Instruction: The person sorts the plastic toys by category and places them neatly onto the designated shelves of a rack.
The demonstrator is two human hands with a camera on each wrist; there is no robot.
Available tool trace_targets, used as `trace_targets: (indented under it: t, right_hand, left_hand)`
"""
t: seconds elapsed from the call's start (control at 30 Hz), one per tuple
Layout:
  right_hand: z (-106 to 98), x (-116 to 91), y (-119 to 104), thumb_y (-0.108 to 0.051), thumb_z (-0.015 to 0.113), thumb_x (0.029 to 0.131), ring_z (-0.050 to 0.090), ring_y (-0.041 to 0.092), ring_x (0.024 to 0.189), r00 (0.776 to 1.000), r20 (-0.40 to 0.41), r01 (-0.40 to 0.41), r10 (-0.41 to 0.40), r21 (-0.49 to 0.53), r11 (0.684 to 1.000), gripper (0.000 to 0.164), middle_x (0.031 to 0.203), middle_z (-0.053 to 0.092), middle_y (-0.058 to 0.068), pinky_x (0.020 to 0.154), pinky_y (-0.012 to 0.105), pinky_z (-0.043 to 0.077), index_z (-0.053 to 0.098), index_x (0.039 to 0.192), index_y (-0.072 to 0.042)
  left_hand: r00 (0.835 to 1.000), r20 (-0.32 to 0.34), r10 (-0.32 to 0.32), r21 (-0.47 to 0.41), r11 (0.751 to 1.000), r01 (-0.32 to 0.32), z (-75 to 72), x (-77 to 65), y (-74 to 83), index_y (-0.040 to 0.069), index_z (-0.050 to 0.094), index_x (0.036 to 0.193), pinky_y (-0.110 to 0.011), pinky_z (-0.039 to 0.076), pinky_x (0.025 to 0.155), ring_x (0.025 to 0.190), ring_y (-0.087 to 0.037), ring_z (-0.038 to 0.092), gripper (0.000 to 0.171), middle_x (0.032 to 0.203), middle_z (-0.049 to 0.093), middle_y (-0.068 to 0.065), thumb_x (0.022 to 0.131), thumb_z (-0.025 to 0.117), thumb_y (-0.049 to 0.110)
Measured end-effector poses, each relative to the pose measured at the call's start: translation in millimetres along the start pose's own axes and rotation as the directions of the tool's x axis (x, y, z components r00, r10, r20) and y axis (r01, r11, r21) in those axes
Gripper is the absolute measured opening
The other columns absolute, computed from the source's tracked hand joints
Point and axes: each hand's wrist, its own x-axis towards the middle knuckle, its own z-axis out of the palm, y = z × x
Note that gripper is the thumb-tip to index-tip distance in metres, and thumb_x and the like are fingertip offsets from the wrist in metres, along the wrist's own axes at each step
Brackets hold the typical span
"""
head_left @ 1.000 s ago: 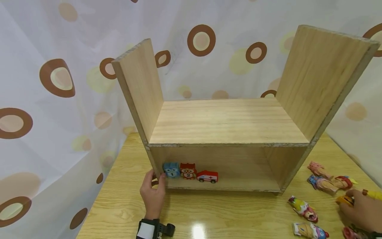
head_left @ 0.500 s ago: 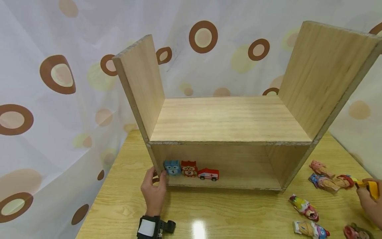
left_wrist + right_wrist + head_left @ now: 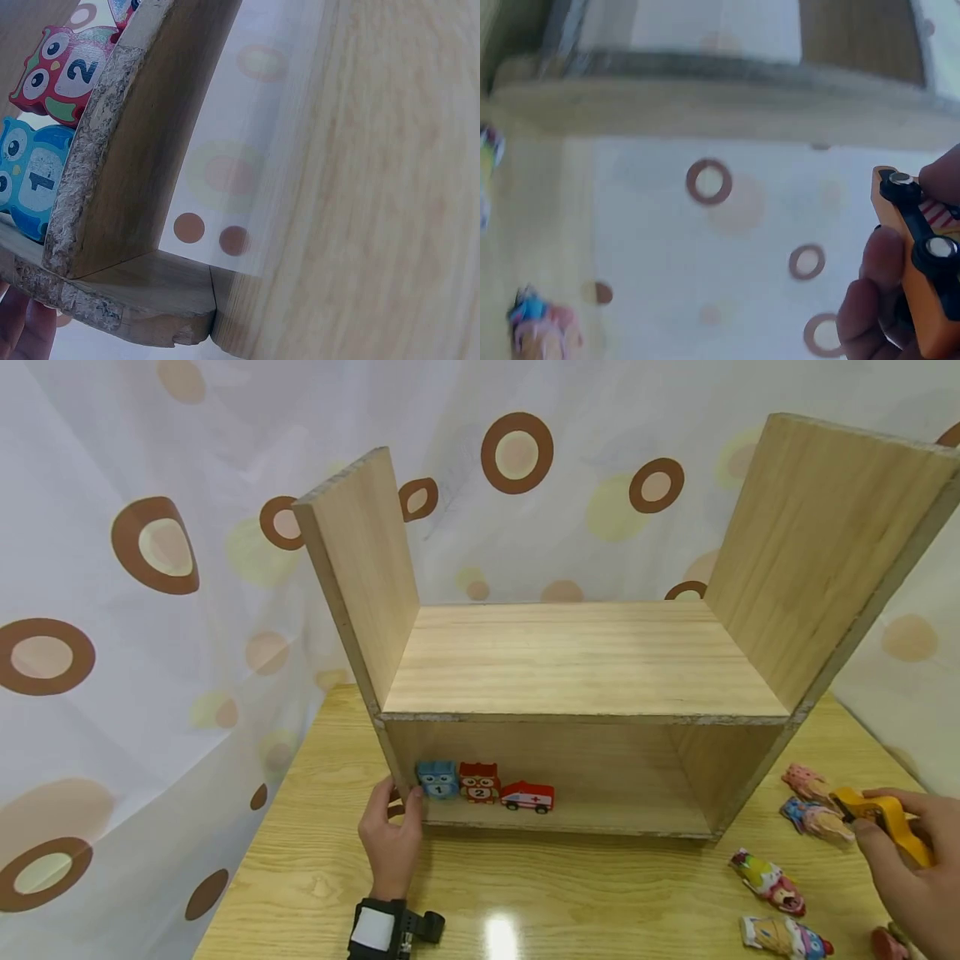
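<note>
Toy vehicle (image 3: 922,277): orange-yellow, in the right hand (image 3: 926,881), seemingly off the table (image 3: 600,893), right of the wooden shelf (image 3: 585,660) and outside its right side panel (image 3: 817,560).
Long axis: slanting in the head view, one end to the upper left, the other to the lower right, toward the palm.
Right fingers (image 3: 885,259): narrowed onto the toy vehicle, touching it on two sides, wheel hubs exposed to the wrist camera.
Key relation: the shelf's lower compartment lies to the toy's left, with the right side panel between; the right hand is the nearer one to that panel.
Left hand (image 3: 392,847): grips the left side panel (image 3: 375,602) low down, thumb just beside the blue owl (image 3: 438,780).
Lower row, left to right: blue owl, red owl (image 3: 480,782), toy ambulance (image 3: 528,797).
Numerals: "1" on the blue owl, "2" on the red one.
Ambulance mark: red cross.
Vehicle markings: red stripes, no readable lettering.
Painted figures (image 3: 768,881): lying on the table, no brand legible.
</note>
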Motion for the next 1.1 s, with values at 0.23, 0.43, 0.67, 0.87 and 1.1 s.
trace_targets:
  t: [0.23,0.43,0.67,0.87,1.1]
  right_hand:
    - [20,-14,-42,0.009,0.068,0.082,0.037,-0.021,0.092,0.993,0.014,0.112,-0.114,0.091,0.989,0.026,0.106,0.053,-0.018,0.063,-0.001,0.033,0.068,0.107,0.007]
    - [51,-22,-68,0.010,0.077,0.075,0.047,-0.019,0.084,0.977,0.097,0.166,-0.187,0.192,0.967,0.038,0.105,0.059,-0.015,0.063,0.002,0.040,0.068,0.111,-0.001]
    - [85,-21,-83,0.003,0.077,0.079,0.049,-0.016,0.089,0.955,0.171,0.200,-0.243,0.235,0.951,0.035,0.103,0.064,0.010,0.068,0.004,0.042,0.069,0.113,-0.002]
    - [105,-13,-87,-0.006,0.077,0.084,0.059,0.012,0.086,0.946,0.239,0.180,-0.221,0.182,0.967,0.032,0.108,0.065,0.011,0.067,0.015,0.047,0.069,0.115,-0.004]
    - [121,-4,-90,-0.002,0.078,0.080,0.063,0.023,0.086,0.918,0.233,0.276,-0.320,0.204,0.939,0.029,0.106,0.070,0.012,0.067,0.028,0.053,0.072,0.108,-0.004]
  left_hand:
    - [1.000,0.008,0.000,0.002,1.000,0.000,-0.5,2.4,-0.1,0.005,0.070,0.114,-0.016,0.054,0.068,0.086,-0.020,0.069,0.027,0.105,0.074,-0.012,0.087,0.071,0.002]
    - [1.000,0.008,-0.004,-0.002,1.000,0.004,-0.6,2.1,-0.2,0.006,0.070,0.113,-0.015,0.054,0.067,0.084,-0.020,0.069,0.026,0.105,0.074,-0.011,0.087,0.072,0.002]
    - [1.000,0.006,0.012,-0.011,1.000,-0.012,-0.3,1.6,1.0,0.007,0.070,0.115,-0.016,0.054,0.067,0.086,-0.020,0.069,0.029,0.105,0.074,-0.010,0.086,0.073,0.002]
    - [1.000,0.013,0.001,-0.004,1.000,-0.001,0.6,2.0,-0.1,0.005,0.070,0.114,-0.020,0.056,0.065,0.084,-0.021,0.069,0.027,0.105,0.074,-0.011,0.087,0.072,0.002]
    - [1.000,0.011,0.001,0.011,1.000,-0.001,-0.7,2.0,-0.5,0.004,0.070,0.111,-0.020,0.056,0.065,0.083,-0.022,0.069,0.025,0.103,0.074,-0.012,0.086,0.072,0.002]
